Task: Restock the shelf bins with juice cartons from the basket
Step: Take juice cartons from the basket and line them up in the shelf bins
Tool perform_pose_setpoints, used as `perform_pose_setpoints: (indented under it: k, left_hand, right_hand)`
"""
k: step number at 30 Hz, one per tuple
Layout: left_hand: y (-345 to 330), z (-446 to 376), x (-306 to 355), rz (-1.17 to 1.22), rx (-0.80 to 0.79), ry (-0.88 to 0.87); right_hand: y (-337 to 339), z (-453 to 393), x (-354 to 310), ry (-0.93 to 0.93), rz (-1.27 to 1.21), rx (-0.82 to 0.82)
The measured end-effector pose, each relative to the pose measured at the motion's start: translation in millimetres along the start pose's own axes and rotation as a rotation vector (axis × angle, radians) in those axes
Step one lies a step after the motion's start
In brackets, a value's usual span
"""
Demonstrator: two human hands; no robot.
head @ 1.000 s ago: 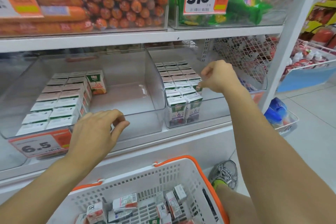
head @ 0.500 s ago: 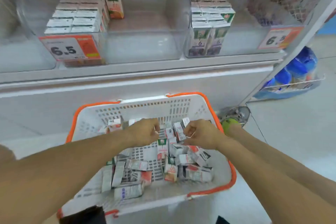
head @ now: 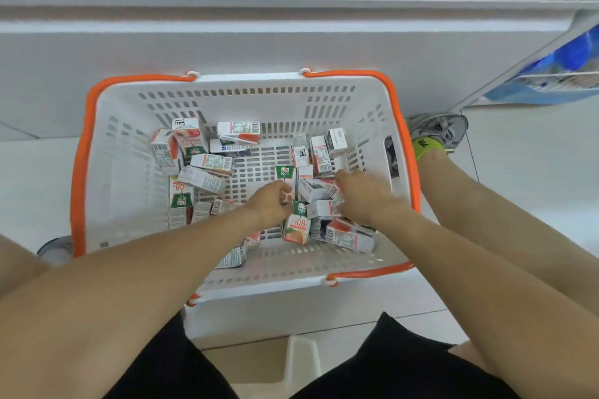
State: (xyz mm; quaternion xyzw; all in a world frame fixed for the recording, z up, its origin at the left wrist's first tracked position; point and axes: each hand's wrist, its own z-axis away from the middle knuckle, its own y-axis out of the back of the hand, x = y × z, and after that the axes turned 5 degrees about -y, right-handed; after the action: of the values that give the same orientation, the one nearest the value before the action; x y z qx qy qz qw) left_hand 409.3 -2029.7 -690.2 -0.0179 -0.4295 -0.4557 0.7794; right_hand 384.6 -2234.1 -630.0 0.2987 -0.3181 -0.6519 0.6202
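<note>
reaching down past black shorts (head: 405, 363) and a pale stool edge (head: 303, 356), both forearms into the white slotted plastic basket (head: 129, 172) with its orange rim. left hand (head: 270, 204) curled round a small juice carton (head: 288, 183) with a green "100%" top, fingers closed on it. right hand (head: 363, 194) bent over the neighbouring cartons near the basket's right wall, fingertips on 1 with a barcode face; whether gripped or only touched, cannot tell, since motion blur hides the thumb.

risks from here: cartons lie jumbled, tilted and overlapping, so lifting 1 could drag or tip its neighbours; smooth coated cardboard could slip from a loose pinch; squeezing too hard could dent a soft-sided box or burst a seam; grabbing 2 flavours at once could mean the wrong bin, as green-topped and red-printed packs are mixed together.

loose pile of juice cartons (head: 207, 168) spread over the perforated basket floor: small rectangular bricks, glossy white with red and green print, sharp folded corners. beyond the basket, a grey sneaker (head: 437, 129) with a yellow-green sock on pale glossy floor tiles (head: 534, 172), then the flat white shelf base (head: 291, 26). shelf bins barely in view at the top edge.
</note>
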Motion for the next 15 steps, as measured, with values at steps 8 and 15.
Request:
perform_pose_setpoints:
  k: [8,15]
  left_hand:
    - [-17.8,-11.4,0.3,-0.119,0.006,-0.037]
    - [-14.8,-4.8,-4.2,-0.093,0.098,0.065]
  right_hand:
    - [44.7,11.3,15.7,-0.104,-0.854,-0.155]
    - [47.0,22.8,13.4,-0.163,-1.1,-0.25]
